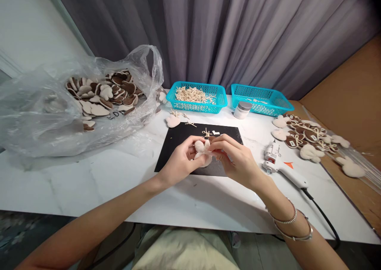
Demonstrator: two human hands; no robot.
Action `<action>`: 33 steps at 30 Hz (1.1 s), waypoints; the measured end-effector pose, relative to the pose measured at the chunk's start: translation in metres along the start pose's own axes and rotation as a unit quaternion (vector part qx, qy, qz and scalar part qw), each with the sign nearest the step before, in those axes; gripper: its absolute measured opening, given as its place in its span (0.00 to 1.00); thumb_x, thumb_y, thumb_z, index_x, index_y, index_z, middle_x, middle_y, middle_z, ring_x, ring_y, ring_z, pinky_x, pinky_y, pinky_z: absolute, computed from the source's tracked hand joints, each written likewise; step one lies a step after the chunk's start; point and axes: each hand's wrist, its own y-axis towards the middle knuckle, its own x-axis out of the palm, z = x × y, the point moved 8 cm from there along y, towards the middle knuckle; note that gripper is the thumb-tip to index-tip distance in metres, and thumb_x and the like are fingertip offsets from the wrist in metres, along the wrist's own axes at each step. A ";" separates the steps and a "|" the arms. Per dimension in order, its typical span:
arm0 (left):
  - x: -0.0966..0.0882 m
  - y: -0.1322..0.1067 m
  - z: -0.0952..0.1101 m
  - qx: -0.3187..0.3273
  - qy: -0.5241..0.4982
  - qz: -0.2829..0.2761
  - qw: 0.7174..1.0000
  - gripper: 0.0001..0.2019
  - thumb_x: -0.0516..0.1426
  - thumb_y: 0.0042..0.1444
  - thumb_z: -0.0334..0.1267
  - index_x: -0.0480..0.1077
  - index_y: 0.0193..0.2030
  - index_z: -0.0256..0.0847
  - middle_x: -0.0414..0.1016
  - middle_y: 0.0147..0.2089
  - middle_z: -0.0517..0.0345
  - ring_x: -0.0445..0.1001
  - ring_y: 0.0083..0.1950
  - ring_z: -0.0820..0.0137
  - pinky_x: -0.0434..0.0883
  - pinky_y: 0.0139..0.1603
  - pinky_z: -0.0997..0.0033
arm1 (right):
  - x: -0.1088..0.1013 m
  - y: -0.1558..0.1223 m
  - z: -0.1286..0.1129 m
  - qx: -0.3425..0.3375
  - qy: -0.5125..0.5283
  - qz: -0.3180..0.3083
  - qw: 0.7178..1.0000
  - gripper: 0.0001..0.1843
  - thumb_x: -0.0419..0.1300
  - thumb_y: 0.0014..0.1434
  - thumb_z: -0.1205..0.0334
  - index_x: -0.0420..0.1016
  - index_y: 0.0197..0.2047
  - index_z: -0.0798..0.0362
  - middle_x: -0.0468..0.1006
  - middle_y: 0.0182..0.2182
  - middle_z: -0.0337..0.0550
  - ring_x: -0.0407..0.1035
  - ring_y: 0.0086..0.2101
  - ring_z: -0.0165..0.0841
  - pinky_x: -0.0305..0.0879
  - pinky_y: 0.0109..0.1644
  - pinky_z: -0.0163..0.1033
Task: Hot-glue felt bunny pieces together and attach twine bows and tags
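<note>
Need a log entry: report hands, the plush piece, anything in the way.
Left hand gripping white plush piece over black mat. Right hand at its right side, grip unclear. Glue gun lying off to the right; nothing seen blocking.

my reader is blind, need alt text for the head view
A person's left hand holds a cream bunny-shaped piece above a black mat, right hand touching it. Blue baskets stand behind, a glue gun right, a plastic bag left.

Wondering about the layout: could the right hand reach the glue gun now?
Probably yes: the glue gun lies beside the right hand with nothing visible between, though that hand is busy at the fluffy piece.
</note>
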 end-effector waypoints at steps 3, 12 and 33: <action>0.000 0.000 0.000 0.006 0.012 0.007 1.000 0.16 0.60 0.49 0.37 0.64 0.44 0.39 0.67 0.35 0.61 0.70 0.36 0.73 0.69 0.37 0.75 | 0.006 -0.001 0.000 0.003 -0.019 -0.022 1.000 0.11 0.47 0.61 0.74 0.65 0.43 0.52 0.73 0.39 0.48 0.70 0.40 0.33 0.69 0.35 0.36; -0.005 -0.001 -0.004 0.071 0.152 0.048 0.985 0.17 0.59 0.49 0.33 0.64 0.46 0.39 0.71 0.40 0.56 0.71 0.36 0.72 0.70 0.37 0.74 | 0.017 -0.003 0.010 0.050 0.009 -0.091 0.995 0.09 0.49 0.59 0.74 0.65 0.38 0.51 0.72 0.36 0.45 0.69 0.36 0.31 0.65 0.32 0.33; 0.000 0.000 -0.001 0.051 0.082 0.014 0.995 0.18 0.60 0.50 0.36 0.62 0.48 0.39 0.70 0.38 0.57 0.71 0.38 0.72 0.70 0.40 0.73 | 0.016 -0.004 0.014 0.051 0.016 -0.090 0.994 0.12 0.47 0.58 0.77 0.64 0.40 0.52 0.70 0.39 0.46 0.68 0.39 0.33 0.68 0.37 0.37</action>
